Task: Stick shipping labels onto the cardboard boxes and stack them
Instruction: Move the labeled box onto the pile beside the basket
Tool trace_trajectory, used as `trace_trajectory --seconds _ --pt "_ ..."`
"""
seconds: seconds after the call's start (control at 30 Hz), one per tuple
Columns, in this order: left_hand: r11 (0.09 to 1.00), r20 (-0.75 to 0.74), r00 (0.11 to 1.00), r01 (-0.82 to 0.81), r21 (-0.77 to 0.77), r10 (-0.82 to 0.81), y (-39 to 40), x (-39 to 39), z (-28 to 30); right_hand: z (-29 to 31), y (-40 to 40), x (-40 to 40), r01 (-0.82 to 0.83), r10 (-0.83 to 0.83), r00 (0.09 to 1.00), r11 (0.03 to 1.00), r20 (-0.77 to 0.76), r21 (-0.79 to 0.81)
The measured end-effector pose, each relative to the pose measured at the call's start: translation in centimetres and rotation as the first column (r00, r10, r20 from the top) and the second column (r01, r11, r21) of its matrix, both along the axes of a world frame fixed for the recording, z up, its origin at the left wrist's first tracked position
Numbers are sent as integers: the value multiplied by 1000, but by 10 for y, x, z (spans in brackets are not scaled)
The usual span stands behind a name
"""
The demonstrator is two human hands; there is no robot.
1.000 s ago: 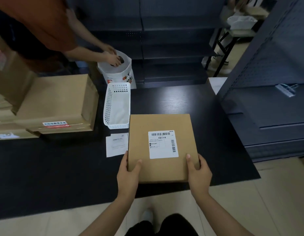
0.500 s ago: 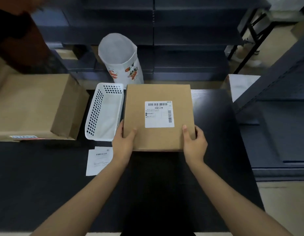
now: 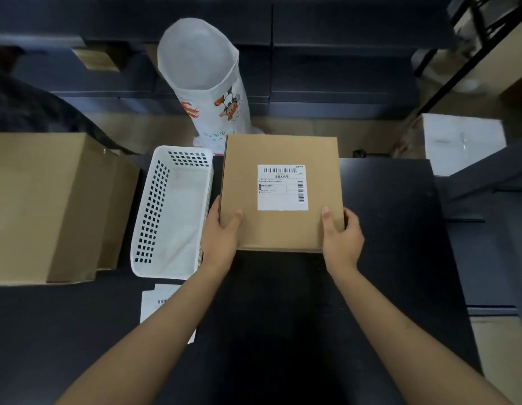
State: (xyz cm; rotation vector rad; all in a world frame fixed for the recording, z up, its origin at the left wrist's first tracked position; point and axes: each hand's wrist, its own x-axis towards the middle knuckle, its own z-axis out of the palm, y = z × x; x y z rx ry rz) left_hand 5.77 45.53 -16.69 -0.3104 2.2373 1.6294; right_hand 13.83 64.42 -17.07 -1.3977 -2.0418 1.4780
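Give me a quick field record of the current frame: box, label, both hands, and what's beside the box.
box: flat cardboard box, far end past the black table's back edge
label: white shipping label stuck on top of the box
left hand: grips near left corner, thumb on top
right hand: grips near right corner, thumb on top
left of box: white perforated basket, then a large cardboard carton
behind: white printed bag
near left forearm: loose label sheet

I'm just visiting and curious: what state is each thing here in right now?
Flat cardboard box: closed, held at its near corners.
Shipping label: stuck on the box top.
Left hand: grips the box.
Right hand: grips the box.
White basket: upright.
White bag: open-mouthed.
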Motion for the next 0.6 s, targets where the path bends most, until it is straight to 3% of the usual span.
trace_trajectory --seconds 0.2,0.6 --pt "1000 8 1000 -23 4 23 -1 0 -3 -2 -1 -1 -3 2 1000 1000 19 19" --pt "986 -77 994 60 -153 -72 -8 14 -4 1 -5 1 -4 4 1000 1000 9 18"
